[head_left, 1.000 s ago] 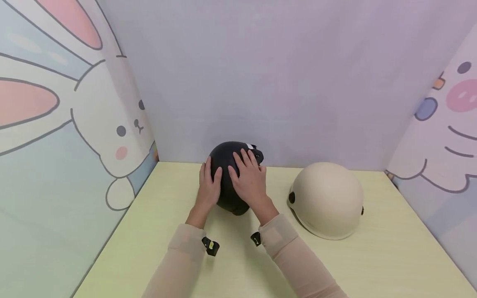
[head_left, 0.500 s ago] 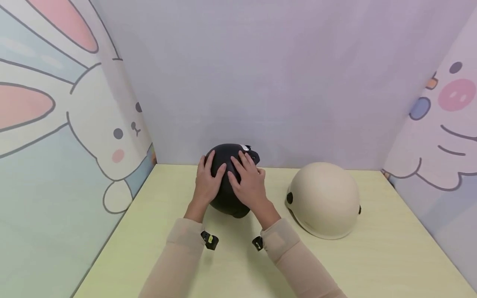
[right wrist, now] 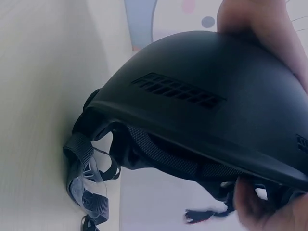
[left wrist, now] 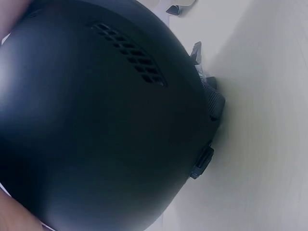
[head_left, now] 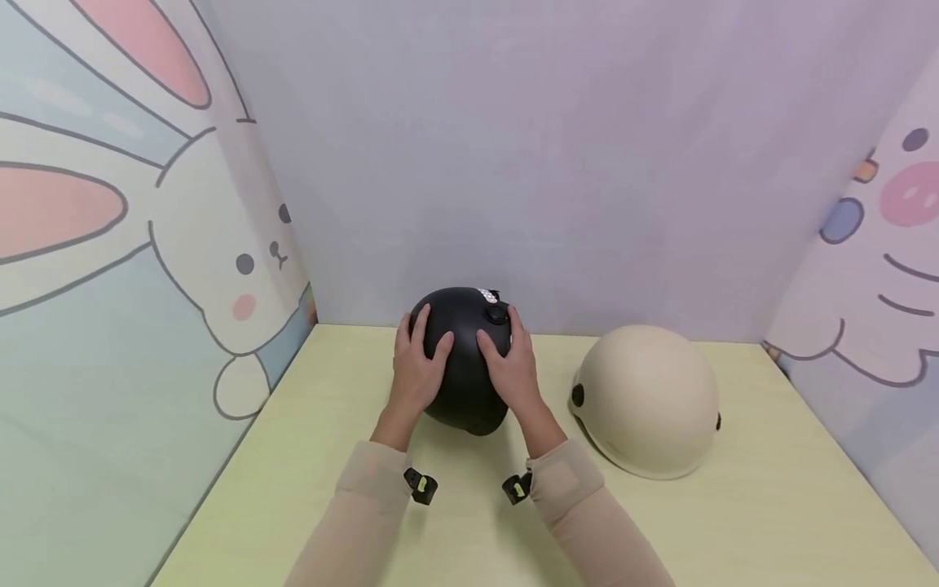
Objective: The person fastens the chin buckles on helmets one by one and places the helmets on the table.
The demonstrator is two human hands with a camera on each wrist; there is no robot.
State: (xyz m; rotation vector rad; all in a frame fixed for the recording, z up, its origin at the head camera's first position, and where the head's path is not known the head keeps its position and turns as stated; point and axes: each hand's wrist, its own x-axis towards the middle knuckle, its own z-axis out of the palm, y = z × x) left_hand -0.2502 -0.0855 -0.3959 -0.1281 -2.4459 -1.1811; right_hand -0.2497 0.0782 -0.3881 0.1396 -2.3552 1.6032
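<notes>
Now the black helmet [head_left: 465,387] is gripped between the left hand [head_left: 416,371] and the right hand [head_left: 516,368], neither nearer, its long axis pointed roughly toward the wall [head_left: 513,147], near the table's [head_left: 308,456] far edge.

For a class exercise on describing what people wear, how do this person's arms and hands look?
The left sleeve and right sleeve are long and pale beige, each ending in a wide cuff. The left hand and right hand wear no gloves. By each cuff's inner edge sits a small black device with a yellow-green patch; no cables show.
</notes>
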